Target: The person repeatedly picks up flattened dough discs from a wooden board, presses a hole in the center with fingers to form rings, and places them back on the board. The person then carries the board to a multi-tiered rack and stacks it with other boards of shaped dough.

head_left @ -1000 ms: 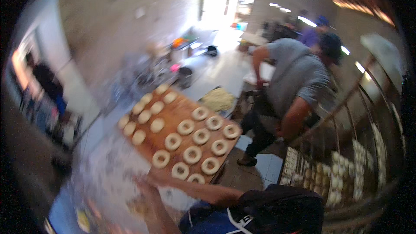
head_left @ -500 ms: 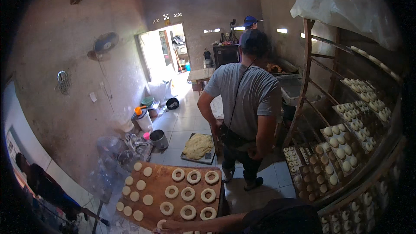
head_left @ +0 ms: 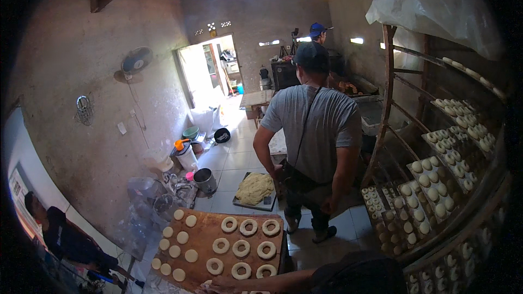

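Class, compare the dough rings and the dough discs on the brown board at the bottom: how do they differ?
The dough rings have open centres; the dough discs are solid. The dough rings look wider than the dough discs. The dough rings lie toward the board's right side, the dough discs toward its left. Both are pale and round.

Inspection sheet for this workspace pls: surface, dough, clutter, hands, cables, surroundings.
Surface: brown board, near edge cut off by the frame.
Job's things: flat dough discs on the left, dough rings on the right.
Clutter: metal bucket and clear plastic beyond the board.
Hands: right hand at a pale dough piece near the lower edge, grip unclear; left hand not in view.
Cables: thin cord below the wall fan.
Surroundings: person in grey shirt standing past the board; rack holding dough at right.
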The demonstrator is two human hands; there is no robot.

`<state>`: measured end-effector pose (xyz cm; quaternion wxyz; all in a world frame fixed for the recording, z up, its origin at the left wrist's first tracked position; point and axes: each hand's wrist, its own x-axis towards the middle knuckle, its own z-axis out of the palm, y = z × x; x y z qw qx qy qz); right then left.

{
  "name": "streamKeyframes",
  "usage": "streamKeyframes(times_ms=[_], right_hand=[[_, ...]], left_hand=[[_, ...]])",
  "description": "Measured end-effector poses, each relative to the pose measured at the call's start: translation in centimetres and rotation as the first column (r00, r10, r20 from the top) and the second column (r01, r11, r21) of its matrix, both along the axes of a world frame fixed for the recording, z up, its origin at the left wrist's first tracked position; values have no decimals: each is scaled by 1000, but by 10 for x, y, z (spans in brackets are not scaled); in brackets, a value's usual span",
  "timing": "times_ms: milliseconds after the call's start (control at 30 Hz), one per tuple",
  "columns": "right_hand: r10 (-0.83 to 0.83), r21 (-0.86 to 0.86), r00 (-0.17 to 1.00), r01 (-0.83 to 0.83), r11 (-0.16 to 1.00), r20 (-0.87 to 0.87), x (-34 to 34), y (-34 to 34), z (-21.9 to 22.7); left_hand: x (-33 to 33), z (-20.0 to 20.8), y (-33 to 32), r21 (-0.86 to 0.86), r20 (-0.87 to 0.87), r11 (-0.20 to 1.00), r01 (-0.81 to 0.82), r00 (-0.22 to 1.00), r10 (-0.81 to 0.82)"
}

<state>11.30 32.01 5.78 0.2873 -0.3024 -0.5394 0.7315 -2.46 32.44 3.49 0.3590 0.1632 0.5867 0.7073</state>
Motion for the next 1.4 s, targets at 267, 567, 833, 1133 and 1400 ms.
streamKeyframes(times_ms=[267,567,833,1133,1400], right_hand=[[-43,4,999,43,999,11,19,33,-9],[36,46,998,-39,998,48,-21,109,-49],[162,228,987,-158,961,0,-64,259,-13],[-204,573,743,-281,769,638,-59,347,-62],[-293,739,769,-320,593,568,-88,319,-38]], left_hand=[[5,-4,23,17,55,1000,-10,998,9],[-18,-80,33,60,233,953,-296,933,275],[-68,-20,192,45,-411,996,-77,907,89],[-76,-49,245,-431,-789,872,-233,567,-238],[-71,-43,218,-290,-862,924,-250,488,-139]])
